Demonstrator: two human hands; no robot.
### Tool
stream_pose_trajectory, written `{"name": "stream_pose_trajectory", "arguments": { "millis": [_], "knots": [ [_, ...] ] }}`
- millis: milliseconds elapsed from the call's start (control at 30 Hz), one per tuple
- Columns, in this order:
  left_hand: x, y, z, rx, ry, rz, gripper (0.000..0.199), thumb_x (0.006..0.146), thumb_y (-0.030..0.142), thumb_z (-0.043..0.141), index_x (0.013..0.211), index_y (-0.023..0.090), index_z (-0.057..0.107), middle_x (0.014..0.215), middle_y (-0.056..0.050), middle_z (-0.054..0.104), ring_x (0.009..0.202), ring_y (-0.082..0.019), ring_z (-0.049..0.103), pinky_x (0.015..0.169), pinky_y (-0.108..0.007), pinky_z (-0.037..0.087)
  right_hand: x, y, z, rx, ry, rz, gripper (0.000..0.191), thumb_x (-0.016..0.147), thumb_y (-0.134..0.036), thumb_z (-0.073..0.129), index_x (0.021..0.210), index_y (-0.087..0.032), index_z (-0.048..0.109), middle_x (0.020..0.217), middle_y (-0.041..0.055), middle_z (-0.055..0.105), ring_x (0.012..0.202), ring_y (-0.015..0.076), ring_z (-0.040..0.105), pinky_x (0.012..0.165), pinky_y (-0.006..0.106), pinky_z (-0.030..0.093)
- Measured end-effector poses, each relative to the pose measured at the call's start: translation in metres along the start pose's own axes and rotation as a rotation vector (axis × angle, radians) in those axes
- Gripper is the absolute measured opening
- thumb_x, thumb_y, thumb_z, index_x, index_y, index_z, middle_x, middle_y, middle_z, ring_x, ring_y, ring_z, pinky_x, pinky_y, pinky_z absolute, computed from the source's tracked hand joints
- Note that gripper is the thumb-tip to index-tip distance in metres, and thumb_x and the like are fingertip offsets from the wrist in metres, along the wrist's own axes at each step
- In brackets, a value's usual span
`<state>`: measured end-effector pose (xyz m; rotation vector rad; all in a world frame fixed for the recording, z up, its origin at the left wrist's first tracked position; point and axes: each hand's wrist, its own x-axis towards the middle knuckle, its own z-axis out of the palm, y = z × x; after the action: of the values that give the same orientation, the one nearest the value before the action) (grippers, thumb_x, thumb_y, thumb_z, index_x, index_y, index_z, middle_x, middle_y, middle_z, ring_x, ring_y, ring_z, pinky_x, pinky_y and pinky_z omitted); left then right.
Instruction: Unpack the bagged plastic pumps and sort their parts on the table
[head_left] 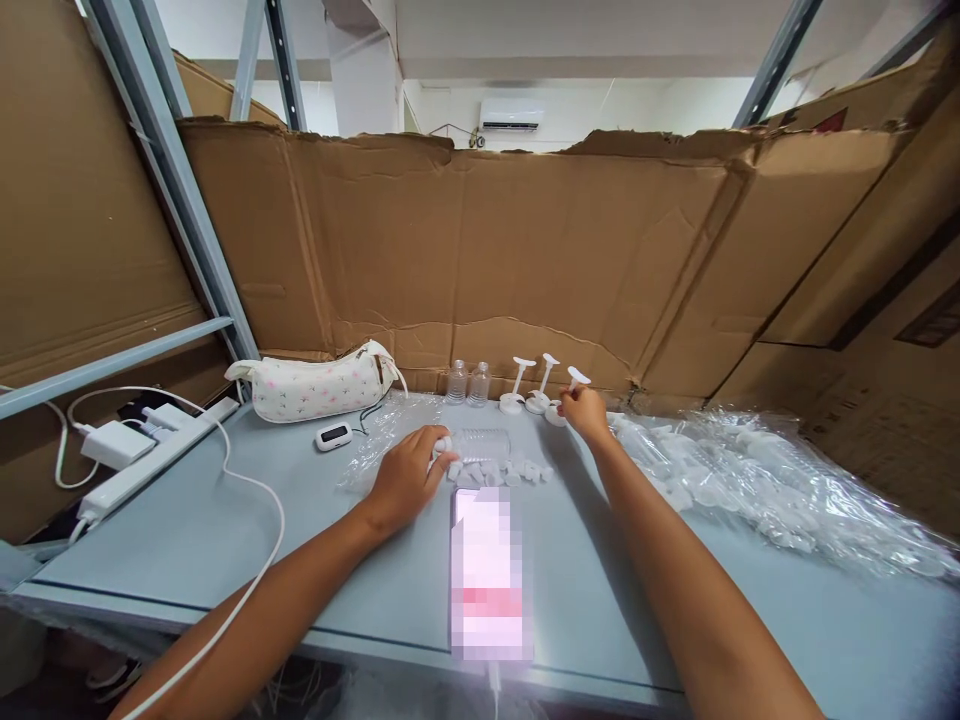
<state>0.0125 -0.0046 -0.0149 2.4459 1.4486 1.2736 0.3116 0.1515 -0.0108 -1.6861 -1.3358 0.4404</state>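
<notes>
My left hand (411, 475) is closed around the white-topped end of a clear plastic bottle (484, 444), which lies on its side on the grey table. Several small white pieces (499, 473) are scattered just in front of the bottle. Farther right, the fingers of my right hand (585, 412) pinch the stem of a white pump head (578, 376); its round base shows at the table surface. To the left of that hand stand two more white pump heads (513, 402) (538, 403). Behind the lying bottle are two small clear bottles (457, 383) (478, 385), upright and without tops.
A phone (489, 575) with a cable lies at the front middle. Plastic bags of white parts (750, 485) cover the right side. At left are a floral pouch (322, 388), a small white device (334, 437) and a power strip (157, 470). Cardboard (480, 240) walls the back.
</notes>
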Motion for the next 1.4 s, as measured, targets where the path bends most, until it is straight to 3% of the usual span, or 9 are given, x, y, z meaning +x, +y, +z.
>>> {"name": "stream_pose_trajectory", "arguments": {
  "millis": [133,433,533,633,733,833,933,1167,1400],
  "knots": [
    [-0.001,0.0,0.001,0.03,-0.001,0.024,0.021,0.089,0.028,0.049,0.107,0.019,0.053,0.101,-0.006,0.065,0.075,-0.017,0.062,0.077,-0.032,0.049,0.015,-0.002,0.01,-0.099,-0.019,0.005,0.025,0.09,-0.033,0.055,0.105,-0.014,0.059,0.104,0.0058,0.062,0.09,0.0175,0.061,0.079,0.038,0.051],
    [-0.001,0.001,0.001,0.031,-0.013,0.052,0.021,0.089,0.027,0.05,0.108,0.019,0.054,0.104,-0.005,0.065,0.078,-0.017,0.062,0.079,-0.033,0.049,0.01,-0.011,-0.007,-0.189,-0.006,-0.03,0.02,0.088,-0.025,0.055,0.097,-0.009,0.063,0.098,0.0125,0.066,0.095,0.0234,0.062,0.084,0.04,0.046],
    [-0.001,-0.001,0.004,0.031,-0.019,0.069,0.022,0.089,0.027,0.049,0.109,0.02,0.054,0.105,-0.006,0.065,0.08,-0.017,0.062,0.08,-0.033,0.049,-0.018,-0.022,-0.014,-0.176,-0.057,-0.107,0.017,0.083,-0.019,0.054,0.087,-0.009,0.067,0.088,0.0173,0.069,0.095,0.0289,0.063,0.083,0.038,0.044],
    [-0.002,-0.001,0.006,0.004,-0.028,0.048,0.021,0.09,0.028,0.049,0.108,0.019,0.054,0.102,-0.006,0.065,0.078,-0.017,0.061,0.076,-0.032,0.049,-0.065,-0.036,-0.018,-0.095,-0.2,-0.236,0.02,0.082,-0.025,0.055,0.095,-0.017,0.069,0.087,0.0095,0.071,0.085,0.0251,0.066,0.077,0.035,0.047],
    [-0.003,0.002,0.007,-0.049,-0.025,0.042,0.021,0.09,0.03,0.049,0.107,0.019,0.053,0.099,-0.006,0.065,0.075,-0.016,0.061,0.071,-0.03,0.049,-0.117,-0.051,-0.022,0.091,-0.468,-0.437,0.036,0.081,-0.037,0.06,0.115,-0.027,0.063,0.108,0.0066,0.068,0.092,0.0244,0.064,0.073,0.034,0.05],
    [-0.005,0.007,0.003,-0.102,0.022,0.066,0.022,0.091,0.033,0.044,0.105,0.019,0.052,0.096,-0.006,0.064,0.072,-0.015,0.059,0.069,-0.028,0.047,-0.158,-0.063,-0.027,0.16,-0.714,-0.663,0.054,0.081,-0.038,0.061,0.132,-0.031,0.048,0.134,0.0061,0.053,0.117,0.0262,0.052,0.091,0.041,0.045],
    [-0.007,0.011,-0.004,-0.124,0.099,0.105,0.023,0.091,0.036,0.038,0.094,0.019,0.053,0.084,-0.004,0.062,0.068,-0.015,0.057,0.064,-0.026,0.044,-0.179,-0.067,-0.025,0.107,-0.653,-0.816,0.058,0.081,-0.035,0.062,0.136,-0.029,0.042,0.131,0.0089,0.054,0.116,0.0268,0.052,0.097,0.045,0.041],
    [-0.002,0.013,-0.012,0.109,0.062,0.149,0.034,0.087,0.021,0.03,0.056,0.02,0.044,0.051,0.001,0.044,0.05,-0.013,0.041,0.055,-0.025,0.031,-0.187,-0.059,-0.008,-0.232,-0.357,-1.157,0.055,0.086,-0.022,0.051,0.139,-0.021,0.036,0.102,0.0129,0.065,0.087,0.026,0.061,0.071,0.038,0.05],
    [-0.001,0.022,-0.009,-0.113,-0.112,-0.285,0.041,0.089,0.036,0.025,0.053,0.019,0.034,0.049,0.003,0.035,0.049,-0.012,0.035,0.053,-0.026,0.025,-0.192,-0.064,-0.012,-0.495,0.163,-1.41,0.05,0.087,-0.007,0.048,0.134,-0.025,0.045,0.097,0.0075,0.065,0.084,0.0204,0.056,0.066,0.031,0.039]
  ]
}}
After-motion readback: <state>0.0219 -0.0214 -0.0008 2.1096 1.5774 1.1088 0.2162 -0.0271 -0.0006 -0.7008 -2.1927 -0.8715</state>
